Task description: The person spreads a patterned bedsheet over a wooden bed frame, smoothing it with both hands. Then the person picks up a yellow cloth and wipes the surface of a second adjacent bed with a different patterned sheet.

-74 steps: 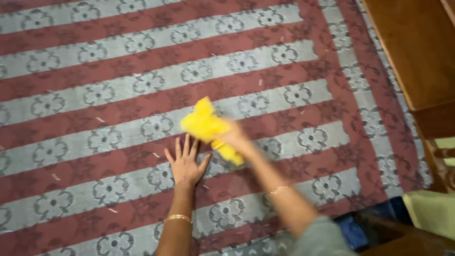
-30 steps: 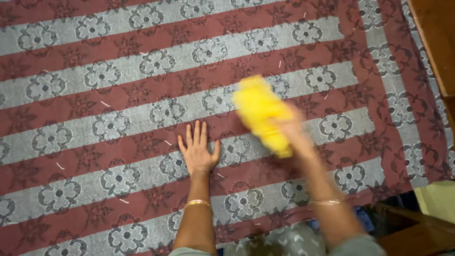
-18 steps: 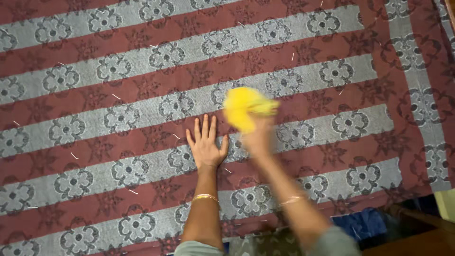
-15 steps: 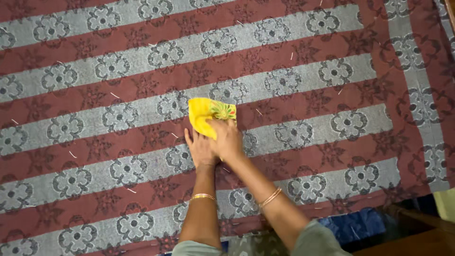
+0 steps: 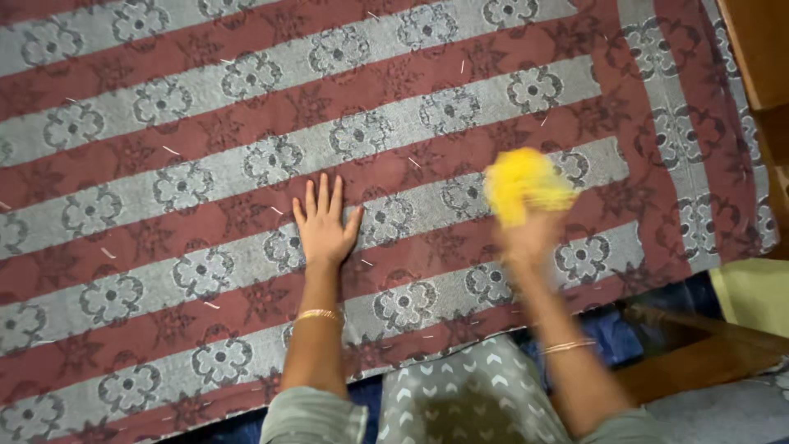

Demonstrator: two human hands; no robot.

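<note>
On the striped bedspread (image 5: 164, 123), with its maroon and grey bands and flower motifs, your left hand (image 5: 323, 226) lies flat, palm down, fingers spread and released, gripping nothing. It rests across a grey band just beside one of the flower motifs, and a thin gold bangle (image 5: 319, 315) circles that wrist. Your right hand (image 5: 526, 238) is raised over the spread to the right, well apart from the left, and it is clenched around a yellow cloth (image 5: 524, 182). Both the hand and the cloth are blurred, so you cannot make out how the cloth is folded or whether it touches the fabric beneath. Small pale flecks (image 5: 171, 150) are scattered over the bedspread around your hands. Near the right edge, a wooden frame (image 5: 752, 49) stands beside the spread.
</note>
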